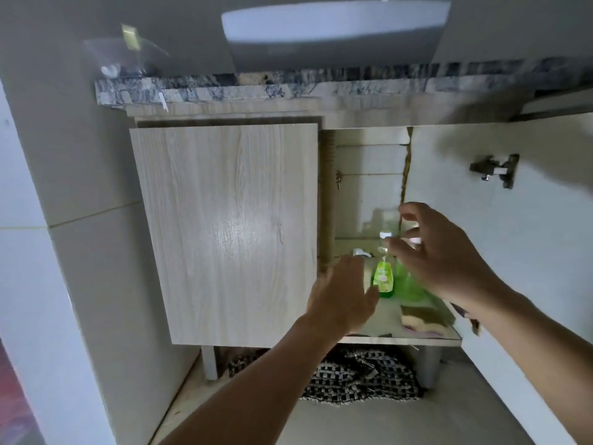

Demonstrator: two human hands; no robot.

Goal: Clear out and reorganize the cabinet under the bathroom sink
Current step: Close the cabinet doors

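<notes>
The cabinet (398, 340) under the sink has its right door (513, 252) swung open and its left door (231, 232) closed. Inside stand a green pump bottle (383, 279), a larger green bottle (409, 284) behind it, a white-capped container (360, 253) and stacked sponges (423, 316). My left hand (341, 293) reaches in at the opening's left side, fingers apart, holding nothing. Spread open, my right hand (439, 252) hovers over the pump bottle's top, blurred; I cannot tell whether it touches the pump.
A marble counter (288, 88) with a white basin (333, 24) tops the cabinet. A clear plastic container (125, 56) sits on the counter's left end. A black-and-white woven mat (359, 377) lies on the floor below. A tiled wall (64, 252) closes the left side.
</notes>
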